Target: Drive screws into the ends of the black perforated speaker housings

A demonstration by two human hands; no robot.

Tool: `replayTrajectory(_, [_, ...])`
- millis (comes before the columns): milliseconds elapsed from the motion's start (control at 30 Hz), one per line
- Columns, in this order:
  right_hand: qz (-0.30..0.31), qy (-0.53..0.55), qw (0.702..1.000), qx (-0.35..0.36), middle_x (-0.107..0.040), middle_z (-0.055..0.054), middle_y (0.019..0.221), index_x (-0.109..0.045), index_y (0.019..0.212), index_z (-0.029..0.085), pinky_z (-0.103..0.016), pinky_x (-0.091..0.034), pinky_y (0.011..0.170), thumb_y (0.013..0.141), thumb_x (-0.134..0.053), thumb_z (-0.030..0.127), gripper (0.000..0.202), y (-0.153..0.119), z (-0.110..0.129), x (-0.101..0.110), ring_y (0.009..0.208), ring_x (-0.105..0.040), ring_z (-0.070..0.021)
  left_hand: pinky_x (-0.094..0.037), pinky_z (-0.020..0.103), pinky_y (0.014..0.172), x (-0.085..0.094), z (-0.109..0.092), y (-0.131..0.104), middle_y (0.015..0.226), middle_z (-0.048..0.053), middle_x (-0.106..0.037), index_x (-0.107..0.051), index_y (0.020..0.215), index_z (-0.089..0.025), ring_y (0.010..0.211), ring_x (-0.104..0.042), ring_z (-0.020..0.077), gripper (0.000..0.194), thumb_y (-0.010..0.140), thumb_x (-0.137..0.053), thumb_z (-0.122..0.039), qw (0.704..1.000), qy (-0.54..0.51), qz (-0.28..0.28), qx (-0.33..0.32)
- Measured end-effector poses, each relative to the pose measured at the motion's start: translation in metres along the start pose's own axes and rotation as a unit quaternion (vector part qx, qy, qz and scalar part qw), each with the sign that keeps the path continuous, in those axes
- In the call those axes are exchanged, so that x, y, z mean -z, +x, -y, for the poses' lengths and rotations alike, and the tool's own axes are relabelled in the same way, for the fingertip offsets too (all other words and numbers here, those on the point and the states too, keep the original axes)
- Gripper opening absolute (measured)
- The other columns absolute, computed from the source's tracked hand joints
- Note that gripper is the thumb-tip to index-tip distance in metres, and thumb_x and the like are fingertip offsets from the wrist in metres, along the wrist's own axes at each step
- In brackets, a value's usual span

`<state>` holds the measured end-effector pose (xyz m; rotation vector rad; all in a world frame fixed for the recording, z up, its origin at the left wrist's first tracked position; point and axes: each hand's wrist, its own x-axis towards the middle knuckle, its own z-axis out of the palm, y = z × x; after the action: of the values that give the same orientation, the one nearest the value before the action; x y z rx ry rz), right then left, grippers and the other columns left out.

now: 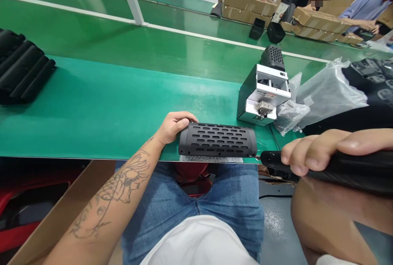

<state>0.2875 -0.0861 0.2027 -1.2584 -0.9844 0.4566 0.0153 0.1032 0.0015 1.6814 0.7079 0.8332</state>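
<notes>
A black slotted housing lies lengthwise at the front edge of the green bench, on a greyish strip. My left hand grips its left end, the thumb on the near side and the other fingers partly hidden behind. In my right hand is a black electric screwdriver, held level with the fingers wrapped over its body. The screwdriver's tip points left and meets, or nearly meets, the housing's lower right corner; whether a screw sits there I cannot tell.
Behind the housing, to the right, stands a silver-and-black screw feeder, another slotted housing beyond it. Clear plastic bags lie at right. Stacked black housings sit at left. Across the bench, people work near cardboard boxes.
</notes>
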Motion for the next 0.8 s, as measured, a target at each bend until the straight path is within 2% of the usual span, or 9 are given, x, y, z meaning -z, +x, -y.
replayTrajectory(67, [0.048,0.022,0.998,0.018,-0.061,0.0,0.053,-0.076,0.076,0.03,-0.047,-0.055,0.04,0.068,-0.094,0.065,0.04,0.001,-0.002,-0.002,0.04,-0.057,-0.0244,-0.057,0.038,0.087,-0.001,-0.002,0.001,0.099,0.012,-0.083,-0.084,0.097,-0.016,0.092,-0.075,0.0289,0.057,0.093,-0.061,-0.068,1.0,0.014,-0.006,0.002])
replayTrajectory(133, [0.046,0.032,0.998,0.032,-0.06,0.001,0.051,-0.077,0.077,0.029,-0.045,-0.054,0.039,0.066,-0.096,0.063,0.041,0.002,-0.005,-0.004,0.038,-0.056,-0.0232,-0.057,0.037,0.085,-0.001,-0.004,0.001,0.098,0.012,-0.083,-0.084,0.095,-0.015,0.091,-0.075,0.0285,0.058,0.092,-0.06,-0.068,1.0,0.022,-0.009,0.003])
replayTrajectory(333, [0.056,0.046,0.997,0.032,-0.058,-0.002,0.048,-0.078,0.074,0.03,-0.045,-0.054,0.036,0.075,-0.08,0.081,0.051,0.005,-0.016,-0.007,0.035,-0.055,-0.0235,-0.056,0.035,0.081,-0.002,-0.006,0.001,0.094,0.01,-0.083,-0.084,0.094,-0.015,0.086,-0.075,0.0265,0.055,0.092,-0.061,-0.065,0.999,0.029,-0.021,-0.002])
replayTrajectory(500, [0.109,0.078,0.991,0.006,-0.062,-0.003,0.051,-0.079,0.075,0.027,-0.047,-0.053,0.035,0.063,-0.096,0.063,0.041,0.012,-0.023,-0.001,0.035,-0.057,-0.0273,-0.056,0.034,0.079,-0.002,-0.005,0.0,0.092,0.01,-0.083,-0.084,0.094,-0.015,0.084,-0.075,0.0259,0.052,0.092,-0.06,-0.061,0.999,0.028,-0.02,-0.007])
replayTrajectory(700, [0.158,0.112,0.981,0.027,-0.063,-0.004,0.055,-0.081,0.083,0.024,-0.048,-0.052,0.037,0.082,-0.083,0.059,0.035,0.02,-0.037,0.007,0.037,-0.059,-0.0278,-0.053,0.033,0.074,-0.004,-0.009,0.002,0.086,0.009,-0.081,-0.083,0.087,-0.015,0.078,-0.072,0.0239,0.048,0.092,-0.056,-0.055,0.999,0.04,-0.016,-0.014])
replayTrajectory(800, [0.159,0.118,0.98,0.028,-0.064,-0.004,0.056,-0.081,0.087,0.024,-0.047,-0.053,0.037,0.082,-0.081,0.066,0.042,0.018,-0.043,0.01,0.037,-0.058,-0.0264,-0.052,0.033,0.074,-0.006,-0.011,0.002,0.084,0.009,-0.08,-0.082,0.085,-0.014,0.077,-0.071,0.0229,0.047,0.092,-0.055,-0.052,0.999,0.044,-0.016,-0.027])
